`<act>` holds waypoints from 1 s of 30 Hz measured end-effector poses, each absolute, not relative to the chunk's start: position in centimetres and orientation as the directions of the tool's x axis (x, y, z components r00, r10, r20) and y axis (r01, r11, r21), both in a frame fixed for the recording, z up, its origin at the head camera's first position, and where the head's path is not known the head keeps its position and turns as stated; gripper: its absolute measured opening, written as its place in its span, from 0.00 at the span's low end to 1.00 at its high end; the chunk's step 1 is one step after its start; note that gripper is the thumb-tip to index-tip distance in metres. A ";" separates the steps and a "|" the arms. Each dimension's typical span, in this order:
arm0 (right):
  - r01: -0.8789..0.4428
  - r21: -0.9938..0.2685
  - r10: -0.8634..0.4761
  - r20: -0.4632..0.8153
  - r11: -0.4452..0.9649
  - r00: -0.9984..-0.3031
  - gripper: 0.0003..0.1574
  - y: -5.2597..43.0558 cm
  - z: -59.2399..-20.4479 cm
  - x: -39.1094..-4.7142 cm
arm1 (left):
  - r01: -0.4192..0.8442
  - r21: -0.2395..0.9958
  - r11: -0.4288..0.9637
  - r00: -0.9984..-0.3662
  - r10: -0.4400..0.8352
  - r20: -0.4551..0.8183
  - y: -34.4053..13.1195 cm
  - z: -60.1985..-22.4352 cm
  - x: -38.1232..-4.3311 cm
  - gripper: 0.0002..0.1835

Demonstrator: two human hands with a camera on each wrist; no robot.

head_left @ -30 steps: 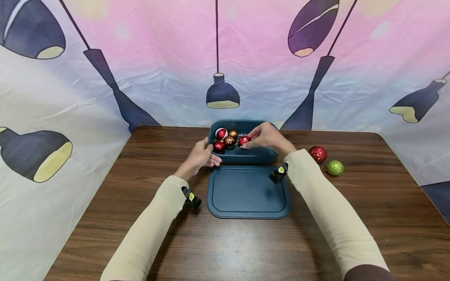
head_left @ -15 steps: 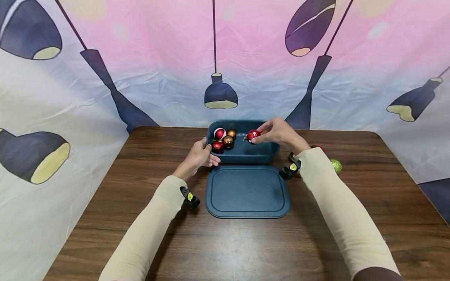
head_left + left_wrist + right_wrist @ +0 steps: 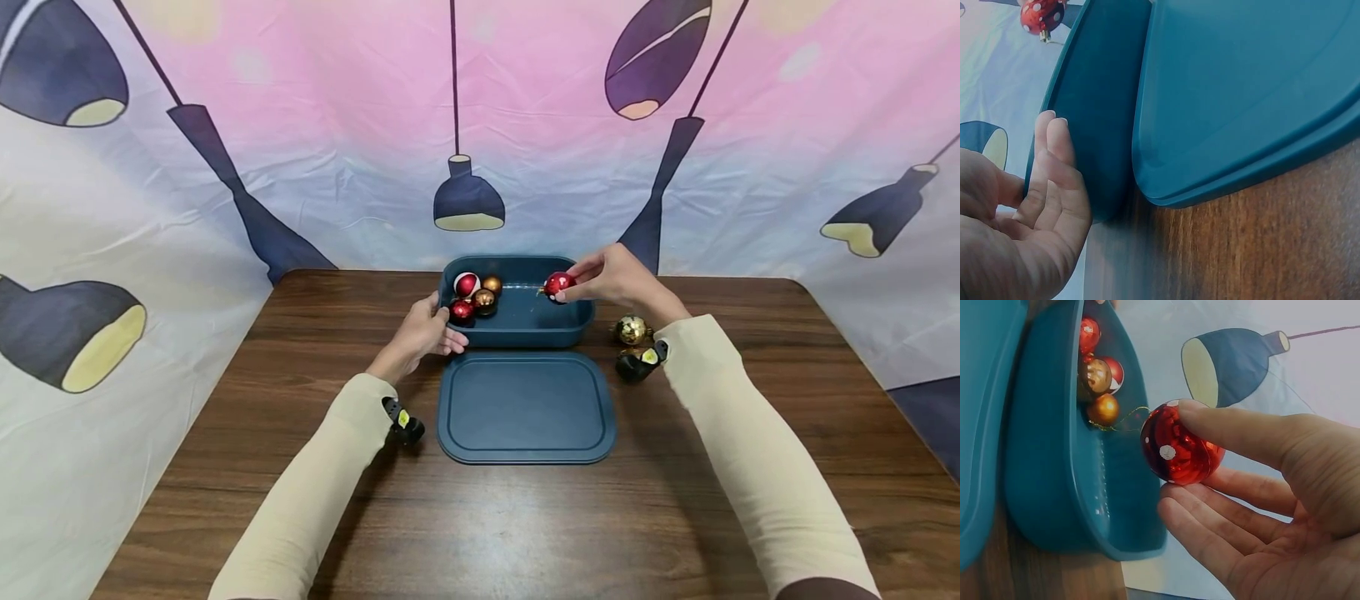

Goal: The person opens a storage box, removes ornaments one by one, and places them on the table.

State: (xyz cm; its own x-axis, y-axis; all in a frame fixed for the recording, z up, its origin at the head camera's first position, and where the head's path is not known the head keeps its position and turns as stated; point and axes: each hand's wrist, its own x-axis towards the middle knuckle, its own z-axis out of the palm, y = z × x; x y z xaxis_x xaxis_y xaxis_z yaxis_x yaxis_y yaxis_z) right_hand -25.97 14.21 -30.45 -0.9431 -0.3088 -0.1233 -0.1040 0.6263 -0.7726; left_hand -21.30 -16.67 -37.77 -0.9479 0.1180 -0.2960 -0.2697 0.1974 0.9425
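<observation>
My right hand [image 3: 618,279] pinches a shiny red Christmas bauble with white dots [image 3: 558,286] between thumb and fingers. It is held up over the right end of the dark blue box [image 3: 517,337]; a thin gold string trails from it in the right wrist view [image 3: 1182,442]. At the box's left end, my left hand [image 3: 420,333] grips the wall, with the thumb at the rim and the fingers along the outside front. Several red, bronze and gold baubles [image 3: 484,302] lie together inside the box's left part.
A flat blue lid [image 3: 527,408] lies on the wooden table [image 3: 480,533] in front of the box. Right of the box sits a gold bauble [image 3: 632,330], with another partly hidden behind the wrist camera. A printed cloth [image 3: 360,192] hangs behind the table.
My right hand has lifted the dotted red bauble from beside the others and moved it rightward. My left hand stays on the box. The right sleeve now covers the red and green baubles on the table.
</observation>
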 end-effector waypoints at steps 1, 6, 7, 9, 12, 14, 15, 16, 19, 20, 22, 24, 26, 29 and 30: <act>-0.103 -0.772 -0.307 -0.124 0.627 -0.944 0.33 14.4 -30.4 -25.9 | -0.271 0.942 0.199 -0.948 0.117 -0.297 -16.7 -37.7 -21.3 0.31; -0.105 -0.769 -0.303 -0.120 0.631 -0.945 0.32 15.3 -30.1 -25.4 | -0.277 0.938 0.207 -0.946 0.112 -0.304 -16.7 -37.8 -21.3 0.31; -0.103 -0.767 -0.302 -0.122 0.633 -0.946 0.32 15.5 -30.0 -25.3 | -0.277 0.938 0.208 -0.946 0.110 -0.304 -16.6 -37.8 -21.3 0.31; -0.099 -0.764 -0.296 -0.125 0.638 -0.947 0.32 16.0 -29.9 -25.1 | -0.278 0.938 0.209 -0.946 0.108 -0.305 -16.6 -37.8 -21.3 0.31; -0.085 -0.762 -0.284 -0.133 0.642 -0.950 0.33 16.6 -29.8 -24.8 | -0.276 0.939 0.207 -0.947 0.109 -0.303 -16.6 -37.8 -21.4 0.31; -0.077 -0.762 -0.277 -0.137 0.643 -0.951 0.33 17.0 -29.8 -24.6 | -0.278 0.938 0.205 -0.946 0.109 -0.304 -16.6 -37.9 -21.4 0.31; -0.073 -0.761 -0.273 -0.140 0.645 -0.952 0.34 17.2 -29.9 -24.5 | -0.278 0.939 0.204 -0.947 0.109 -0.304 -16.6 -37.8 -21.4 0.31; -0.066 -0.760 -0.269 -0.145 0.647 -0.952 0.34 17.4 -29.9 -24.4 | -0.277 0.939 0.203 -0.947 0.108 -0.303 -16.7 -37.8 -21.4 0.31; -0.052 -0.758 -0.257 -0.154 0.650 -0.954 0.35 17.9 -29.9 -24.1 | -0.275 0.939 0.206 -0.947 0.109 -0.301 -16.7 -37.8 -21.4 0.31; -0.050 -0.755 -0.254 -0.158 0.654 -0.954 0.35 18.1 -29.9 -24.0 | -0.273 0.939 0.208 -0.948 0.110 -0.300 -16.7 -37.8 -21.4 0.31; -0.041 -0.751 -0.250 -0.167 0.659 -0.954 0.36 18.4 -29.9 -23.9 | -0.272 0.939 0.209 -0.947 0.113 -0.300 -16.7 -37.7 -21.4 0.31; -0.032 -0.750 -0.248 -0.178 0.661 -0.952 0.37 18.7 -29.9 -23.7 | -0.275 0.939 0.209 -0.946 0.114 -0.302 -16.7 -37.8 -21.4 0.31; -0.024 -0.747 -0.246 -0.188 0.664 -0.951 0.38 19.1 -29.9 -23.6 | -0.279 0.938 0.206 -0.945 0.115 -0.306 -16.7 -37.8 -21.5 0.31; -0.022 -0.743 -0.247 -0.194 0.668 -0.949 0.38 19.7 -29.9 -23.4 | -0.284 0.938 0.199 -0.944 0.114 -0.310 -16.7 -37.9 -21.5 0.32; -0.023 -0.740 -0.246 -0.194 0.672 -0.950 0.38 19.9 -29.9 -23.4 | -0.285 0.938 0.197 -0.944 0.114 -0.311 -16.7 -37.9 -21.5 0.32</act>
